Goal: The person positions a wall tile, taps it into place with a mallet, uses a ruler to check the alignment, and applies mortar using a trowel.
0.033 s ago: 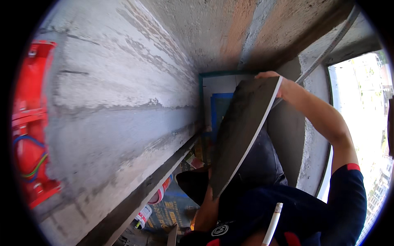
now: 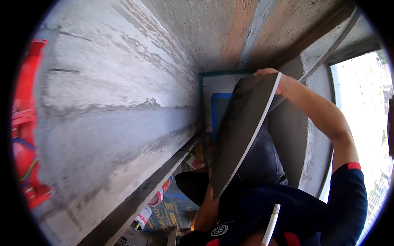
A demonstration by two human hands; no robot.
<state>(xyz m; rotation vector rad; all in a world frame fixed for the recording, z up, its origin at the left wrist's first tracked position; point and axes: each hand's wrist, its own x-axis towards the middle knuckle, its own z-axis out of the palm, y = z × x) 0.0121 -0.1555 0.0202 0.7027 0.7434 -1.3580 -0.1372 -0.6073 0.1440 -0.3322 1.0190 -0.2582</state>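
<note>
Gripping the dark tile by its top edge, right hand holds it tilted near the concrete wall. Left hand hidden behind the lower edge; grip unclear.

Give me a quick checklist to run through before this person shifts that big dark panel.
1. Right hand has a grip on the top edge of the dark panel: ok.
2. Lower corner is supported: the left forearm reaches up to it, but the hand is hidden behind the panel: cannot tell.
3. Panel is free of the grey wall: a gap shows: ok.
4. Floor below is tidy: tubes and packaging lie there: not ok.
5. Panel face is unbroken: no crack shows: ok.
</note>
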